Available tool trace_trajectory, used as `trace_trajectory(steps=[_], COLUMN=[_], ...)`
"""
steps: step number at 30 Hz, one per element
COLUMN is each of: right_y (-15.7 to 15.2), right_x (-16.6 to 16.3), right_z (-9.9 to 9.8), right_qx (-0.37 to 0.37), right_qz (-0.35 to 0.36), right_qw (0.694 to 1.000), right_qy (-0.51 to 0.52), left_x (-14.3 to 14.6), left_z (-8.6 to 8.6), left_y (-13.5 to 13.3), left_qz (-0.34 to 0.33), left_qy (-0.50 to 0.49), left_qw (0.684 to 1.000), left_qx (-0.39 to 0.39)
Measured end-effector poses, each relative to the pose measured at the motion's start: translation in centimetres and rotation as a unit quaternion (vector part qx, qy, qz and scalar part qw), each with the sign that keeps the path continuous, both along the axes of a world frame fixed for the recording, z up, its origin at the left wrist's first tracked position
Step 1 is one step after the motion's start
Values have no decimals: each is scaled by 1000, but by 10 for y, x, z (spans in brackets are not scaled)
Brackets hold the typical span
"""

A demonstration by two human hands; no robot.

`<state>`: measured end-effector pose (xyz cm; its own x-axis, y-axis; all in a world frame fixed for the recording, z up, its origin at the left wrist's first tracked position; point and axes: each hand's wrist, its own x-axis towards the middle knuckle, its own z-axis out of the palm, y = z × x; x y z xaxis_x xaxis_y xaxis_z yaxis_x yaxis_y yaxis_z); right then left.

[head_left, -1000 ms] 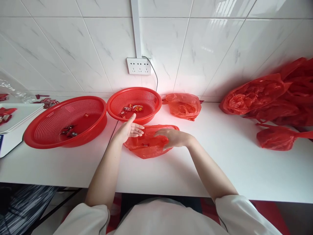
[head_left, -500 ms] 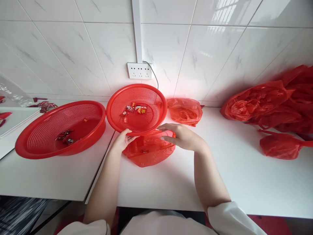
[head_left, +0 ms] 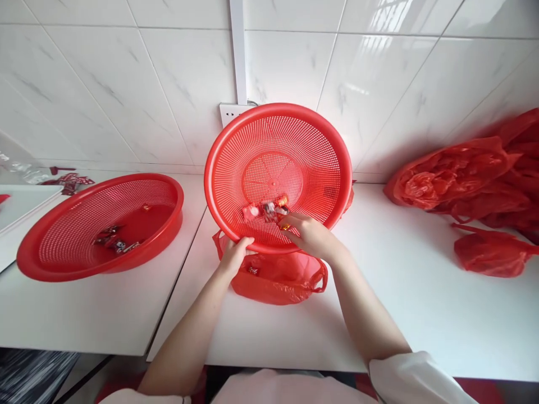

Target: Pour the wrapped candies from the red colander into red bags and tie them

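Note:
A red plastic colander [head_left: 311, 134] is tilted toward me, its front rim above a red plastic bag [head_left: 278, 292]. Several small wrapped sweets [head_left: 269, 212] lie low inside the colander. My left hand [head_left: 233, 258] grips its front-left rim, thumb on top and fingers beneath. Inside the bowl at the lower right, my right hand [head_left: 309, 233] has its thumb and fingers around a gold-wrapped sweet [head_left: 285, 227]. The bag lies with its mouth spread, one handle loop at its right, and a small dark wrapped piece [head_left: 253, 270] shows in it.
A second red colander [head_left: 164, 238] with a few wrapped pieces leans at the left. Red plastic bags [head_left: 455, 174] are heaped at the right, with a small tied bag [head_left: 488, 255] in front. Behind stands a tiled wall with a socket panel [head_left: 228, 114], partly covered.
The colander has risen, moved right and tipped toward me, its sweets sliding toward the front. My right hand has gone from the bag's edge into the colander.

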<state>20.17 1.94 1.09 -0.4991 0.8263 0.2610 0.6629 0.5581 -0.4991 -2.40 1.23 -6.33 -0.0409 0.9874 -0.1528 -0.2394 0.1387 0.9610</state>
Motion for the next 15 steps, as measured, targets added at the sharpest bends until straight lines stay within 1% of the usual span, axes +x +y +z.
trace_trajectory(steps=[3,7,10,12,15], right_y=[3,6,6,5,5], right_x=[-11,-28,-36,-38,-35], right_z=[-10,-23,-33,-36,-33], right_qx=[12,51,30,14,11], right_qz=[-18,-30,-1,25,62], right_qw=[999,997,998,999,998], right_qy=[-34,-56,-48,-38,-13], left_x=[7,12,15,15,12], left_z=[-2,0,3,4,3], left_y=[-3,-6,-10,-12,-10], left_qz=[-23,-28,-47,-54,-32], left_qy=[-11,9,11,17,21], left_qw=[1000,1000,999,998,999], left_qx=[2,7,25,27,21])
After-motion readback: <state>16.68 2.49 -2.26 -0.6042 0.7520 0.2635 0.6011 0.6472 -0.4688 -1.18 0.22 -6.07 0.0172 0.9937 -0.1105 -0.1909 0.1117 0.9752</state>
